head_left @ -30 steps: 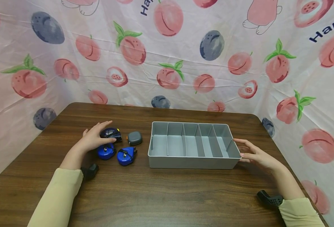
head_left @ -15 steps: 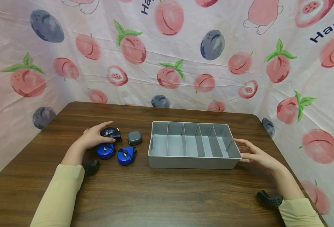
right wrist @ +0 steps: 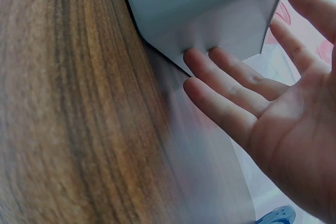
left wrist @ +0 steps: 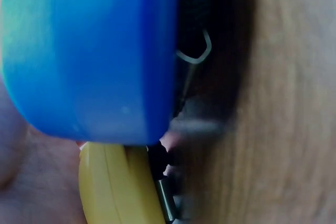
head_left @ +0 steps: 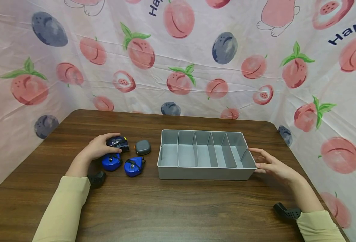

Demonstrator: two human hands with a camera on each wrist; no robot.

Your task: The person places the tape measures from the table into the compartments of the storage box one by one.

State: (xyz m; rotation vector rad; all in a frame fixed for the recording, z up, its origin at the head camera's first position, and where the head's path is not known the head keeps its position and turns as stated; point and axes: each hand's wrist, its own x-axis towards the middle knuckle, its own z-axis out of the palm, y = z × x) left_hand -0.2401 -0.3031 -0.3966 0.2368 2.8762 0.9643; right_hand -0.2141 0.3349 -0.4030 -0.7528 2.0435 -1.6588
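My left hand (head_left: 98,147) has its thumb on the near side and a finger on the far side of a black tape measure (head_left: 118,143) marked 5m, gripping it on the table. A blue tape measure (head_left: 111,162) lies just below that thumb and looms large in the left wrist view, with a yellow casing (left wrist: 118,187) behind it. Another blue tape measure (head_left: 133,167) and a small grey tape measure (head_left: 143,147) lie to the right. With straight fingers, my right hand (head_left: 273,167) touches the right end wall of a grey divided tray (head_left: 203,173).
Thin upright dividers split the tray into several compartments with nothing in them. Everything stands on a dark wooden table (head_left: 178,208). A fruit-print cloth (head_left: 196,50) hangs along its back and sides.
My left fingers have closed in around the black tape measure, the forefinger bending down to its far side. The nearby blue tape measure has shifted slightly left. My right hand holds its place.
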